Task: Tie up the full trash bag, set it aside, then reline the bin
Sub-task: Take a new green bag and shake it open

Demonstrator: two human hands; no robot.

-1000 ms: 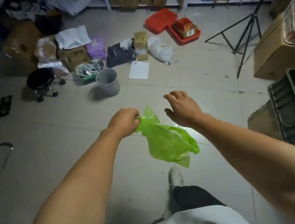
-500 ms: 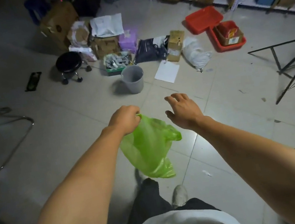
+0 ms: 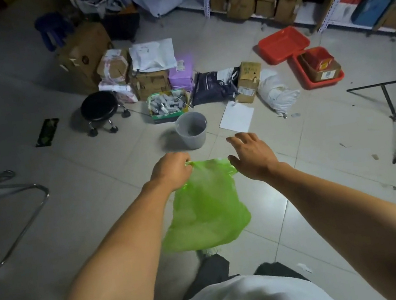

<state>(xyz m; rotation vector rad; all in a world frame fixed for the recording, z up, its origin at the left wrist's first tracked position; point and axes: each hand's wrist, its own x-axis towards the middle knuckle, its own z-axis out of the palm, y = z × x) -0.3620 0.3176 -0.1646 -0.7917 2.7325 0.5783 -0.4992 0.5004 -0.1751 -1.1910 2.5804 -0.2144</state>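
Ahead, bin, apparently unlined

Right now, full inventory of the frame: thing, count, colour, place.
bin: 1, grey, floor ahead of the hands, no liner visible
trash bag: 1, green, hanging from left hand
stool: 1, black, left of bin
paper sheet: 1, white, right of bin
trays: 2, red, far right
white sack: 1, beside trays
cardboard boxes: several, brown, behind bin
left hand: grips bag rim
right hand: open, at bag's other edge
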